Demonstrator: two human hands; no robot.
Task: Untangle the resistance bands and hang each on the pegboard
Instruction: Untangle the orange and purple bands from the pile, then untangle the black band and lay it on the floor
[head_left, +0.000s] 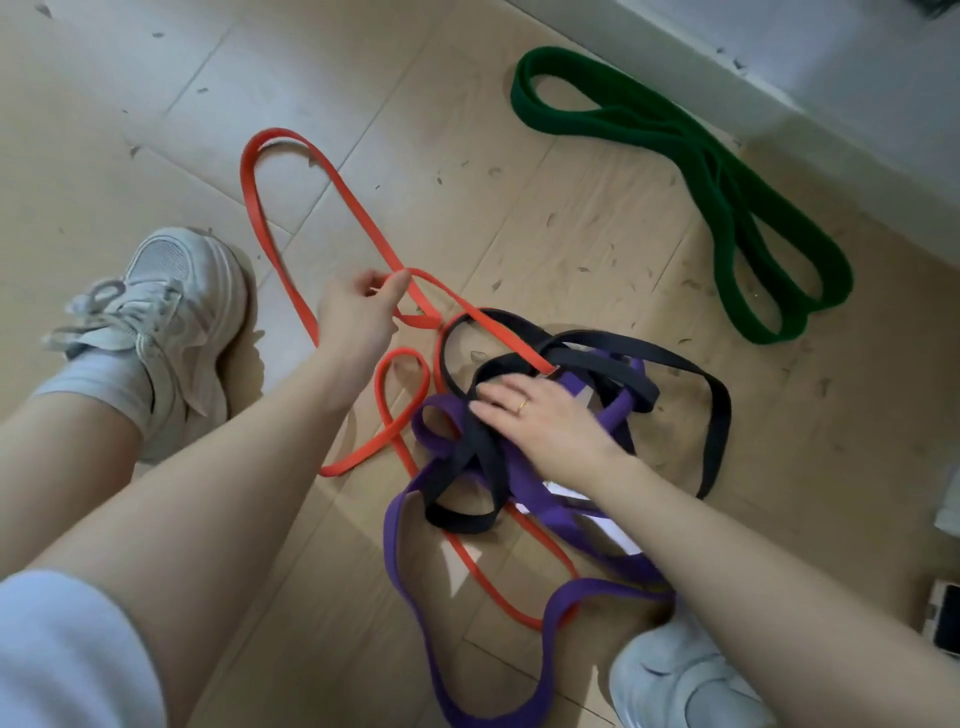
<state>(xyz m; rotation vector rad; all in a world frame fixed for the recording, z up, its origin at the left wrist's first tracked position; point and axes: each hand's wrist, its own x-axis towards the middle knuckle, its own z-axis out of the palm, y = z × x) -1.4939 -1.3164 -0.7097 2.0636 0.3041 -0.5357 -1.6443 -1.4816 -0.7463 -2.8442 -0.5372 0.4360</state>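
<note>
Mid-floor tangle: left hand (358, 317) pinches the orange band (332, 179) at a crossing; right hand (545, 421), fingers flat, presses the black band (680, 364) & purple band (415, 587) knot. Green band (727, 192) lies apart near the wall. Bands look limp, stretchy — prob. best taken at a free loop.

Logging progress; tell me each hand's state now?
Left hand: pinches the orange band.
Right hand: open, fingers flat on the black band.

Soft, even daylight; pale glare washes the floor (291, 67) in the upper left of the frame. Shadows are faint. Both hands are slightly motion-blurred; wide-angle bending stretches the edges.
</note>
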